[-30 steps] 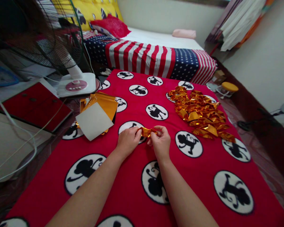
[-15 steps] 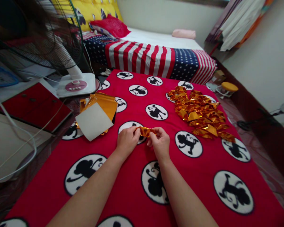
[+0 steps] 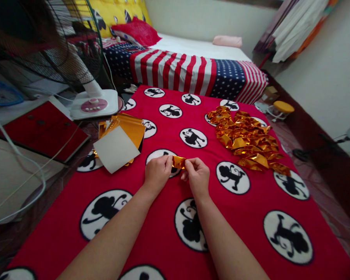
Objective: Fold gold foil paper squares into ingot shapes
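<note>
A small folded piece of shiny gold foil paper is stretched between my hands above the red cloth with monkey prints. My left hand pinches its left end, and my right hand grips the right end between thumb and fingers. To the left lies a stack of gold sheets, with a pale square sheet turned over on top. Several folded gold foil pieces are heaped in rows at the back right of the cloth.
A fan with a white base stands at the left, beside a red panel and loose white cables. Beyond the cloth is a bed with a striped, starred cover. A yellow stool is at the right.
The foil piece between my hands shows a flatter, smoother face, and my fingers have shifted slightly on its ends. The stack and the heap have stayed in place.
</note>
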Motion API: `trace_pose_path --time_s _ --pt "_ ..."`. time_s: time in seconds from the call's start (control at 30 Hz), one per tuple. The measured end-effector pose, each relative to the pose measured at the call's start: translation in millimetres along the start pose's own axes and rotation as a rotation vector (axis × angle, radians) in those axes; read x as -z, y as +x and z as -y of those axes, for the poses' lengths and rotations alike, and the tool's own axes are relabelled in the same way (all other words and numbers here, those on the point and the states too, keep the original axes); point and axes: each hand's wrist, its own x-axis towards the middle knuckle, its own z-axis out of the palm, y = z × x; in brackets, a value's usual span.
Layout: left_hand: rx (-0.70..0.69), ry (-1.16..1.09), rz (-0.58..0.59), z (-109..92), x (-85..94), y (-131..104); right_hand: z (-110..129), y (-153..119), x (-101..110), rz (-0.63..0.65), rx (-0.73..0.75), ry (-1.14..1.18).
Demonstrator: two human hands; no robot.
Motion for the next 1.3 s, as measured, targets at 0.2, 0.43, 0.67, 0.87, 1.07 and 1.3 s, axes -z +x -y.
trace_pose_path --time_s 0.2,0.43,0.67,0.87,1.07,1.3 --pt "-0.037 0.050 -0.005 -0.4 -1.6 -2.3 2.6 -1.0 0.0 -0.044 -0.007 -0.022" --pt "-0.079 0.054 -0.017 -2.8 0.3 -2.9 2.6 0.3 0.2 -0.069 -0.007 -0.033" --pt "-0.073 -0.019 -0.027 -1.8 -1.8 -3.0 2.0 -0.1 -1.5 -0.060 -0.015 -0.032" --pt "-0.058 0.018 -0.002 -2.6 -2.6 -3.2 1.7 -0.1 -1.0 -0.069 -0.023 0.004" --pt "-0.054 0.075 0.015 -4.6 -2.4 -3.5 -1.1 0.4 -0.4 -0.075 -0.029 0.077" --pt "-0.018 0.089 -0.015 -4.9 1.1 -2.8 -0.1 2.3 -1.6 -0.041 -0.009 0.005"
